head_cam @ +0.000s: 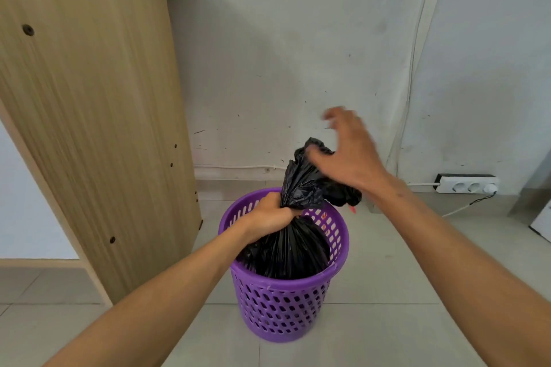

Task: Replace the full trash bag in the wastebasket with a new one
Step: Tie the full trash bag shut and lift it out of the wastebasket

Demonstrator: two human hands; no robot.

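Observation:
A purple perforated wastebasket [286, 307] stands on the tiled floor in the middle of the view. A full black trash bag [293, 250] sits inside it, its gathered neck rising above the rim. My left hand [272, 216] grips the bag's neck in a fist just over the basket's far rim. The loose top of the bag fans out above that fist. My right hand [348, 155] hovers over this loose top with fingers spread and blurred; its palm touches or nearly touches the plastic. A small red bit shows under the bag's right fold.
A tall wooden panel [98, 116] leans close on the left of the basket. A white wall stands behind. A white power strip [468, 185] with a cable lies by the wall at right. Something white [541, 223] sits at the right edge.

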